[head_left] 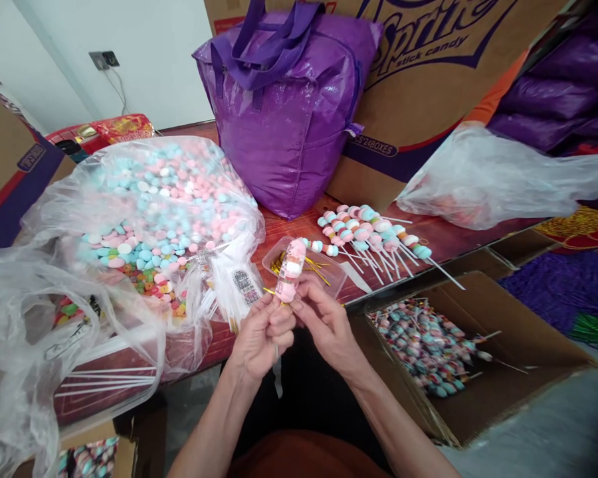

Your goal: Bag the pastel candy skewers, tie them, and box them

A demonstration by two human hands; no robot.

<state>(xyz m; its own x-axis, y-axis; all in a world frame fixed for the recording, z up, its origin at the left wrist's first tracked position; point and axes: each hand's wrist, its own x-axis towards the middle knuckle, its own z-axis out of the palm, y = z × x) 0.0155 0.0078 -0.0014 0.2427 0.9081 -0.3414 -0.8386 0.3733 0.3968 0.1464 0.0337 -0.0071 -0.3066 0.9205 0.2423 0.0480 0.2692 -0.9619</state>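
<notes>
A candy skewer (293, 270) with pink and white pieces, in a clear printed wrapper, stands nearly upright between my hands. My left hand (260, 335) is closed around the wrapper's lower end. At the same spot, the fingers of my right hand (326, 322) pinch a gold twist tie (283, 303) at the wrapper's neck. Just behind lies a clear plastic tray (335, 273) holding more gold ties (278, 263). To its right, several unwrapped candy skewers (363, 229) lie in a pile, their white sticks towards me. Clear printed wrappers (242, 285) sit left of my hands.
A large clear bag of pastel candies (164, 189) covers the table's left side. White sticks (109, 382) lie at the front edge. Behind stands a purple bag (289, 126). A cardboard box (508, 318) of finished skewers (423, 345) is at lower right.
</notes>
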